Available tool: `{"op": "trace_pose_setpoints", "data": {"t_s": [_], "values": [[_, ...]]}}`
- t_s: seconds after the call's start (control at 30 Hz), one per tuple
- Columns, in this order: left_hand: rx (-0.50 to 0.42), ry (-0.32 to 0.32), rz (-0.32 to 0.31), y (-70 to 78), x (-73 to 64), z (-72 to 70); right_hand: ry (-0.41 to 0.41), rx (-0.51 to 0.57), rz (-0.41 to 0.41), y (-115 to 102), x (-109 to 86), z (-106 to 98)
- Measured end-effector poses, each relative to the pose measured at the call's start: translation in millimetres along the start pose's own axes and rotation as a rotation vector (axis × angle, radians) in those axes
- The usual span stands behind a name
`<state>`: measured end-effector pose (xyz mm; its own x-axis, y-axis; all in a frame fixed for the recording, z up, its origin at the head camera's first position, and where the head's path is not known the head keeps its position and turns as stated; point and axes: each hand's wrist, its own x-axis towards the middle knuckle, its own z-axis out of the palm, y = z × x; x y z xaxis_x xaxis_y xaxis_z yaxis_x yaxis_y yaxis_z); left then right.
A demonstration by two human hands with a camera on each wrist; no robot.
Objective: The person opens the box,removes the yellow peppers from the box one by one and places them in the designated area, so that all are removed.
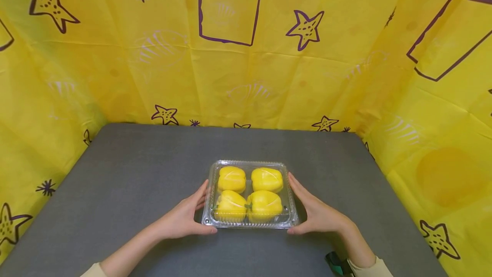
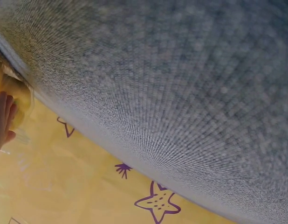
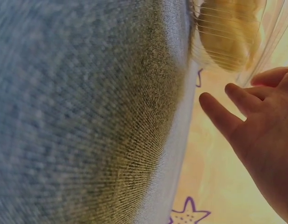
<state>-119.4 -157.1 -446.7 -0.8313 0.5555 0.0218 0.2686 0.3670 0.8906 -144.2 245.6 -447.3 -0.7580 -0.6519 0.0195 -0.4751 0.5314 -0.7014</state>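
As a judgement, even, gentle pressure is best applied from the left and right alike, so that the clear box [image 1: 250,226] is held level; if it is squeezed hard, its thin-looking wall may be bent and the four yellow peppers [image 1: 266,206] shifted. By the left hand [image 1: 186,217], the left side is gripped, with the thumb set at the 7 o'clock corner; the box is touched there and lies between 2 and 3 o'clock from that hand. By the right hand [image 1: 320,215], the right side is gripped, with the thumb at the 5 o'clock corner; the box is placed between 9 and 10 o'clock from it. Whether the grey table [image 1: 115,183] is touched by the box cannot be told
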Motion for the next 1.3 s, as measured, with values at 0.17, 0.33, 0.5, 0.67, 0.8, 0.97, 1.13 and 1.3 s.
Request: {"op": "trace_pose_setpoints", "data": {"t_s": [0.17, 0.33, 0.5, 0.67, 0.8, 0.97, 1.13, 1.3], "values": [[0.005, 0.011, -0.007, -0.8, 1.1, 0.5, 0.008, -0.016, -0.004, 1.0, -0.2, 0.2], [0.039, 0.031, -0.018, -2.7, 2.3, 0.2, 0.028, -0.029, -0.026, 1.3, -0.2, -0.1], [0.066, 0.043, -0.027, -3.9, 2.6, 0.0, 0.033, -0.034, -0.022, 1.4, -0.3, 0.1], [0.103, 0.064, -0.033, -4.4, 2.8, 1.5, 0.038, -0.034, -0.016, 1.3, 0.0, 0.5], [0.136, 0.087, -0.029, -4.1, 3.4, 2.8, 0.038, -0.027, -0.012, 1.2, 0.3, 0.8], [0.155, 0.099, -0.024, -3.3, 3.6, 2.8, 0.033, -0.028, -0.003, 0.3, 0.6, 0.5], [0.175, 0.093, -0.02, -2.5, 3.0, 2.1, 0.023, -0.027, 0.016, 0.0, 0.8, 0.1], [0.18, 0.078, -0.036, -2.7, 3.1, 1.8, 0.028, -0.025, 0.019, 0.2, 0.7, 0.5]]}}
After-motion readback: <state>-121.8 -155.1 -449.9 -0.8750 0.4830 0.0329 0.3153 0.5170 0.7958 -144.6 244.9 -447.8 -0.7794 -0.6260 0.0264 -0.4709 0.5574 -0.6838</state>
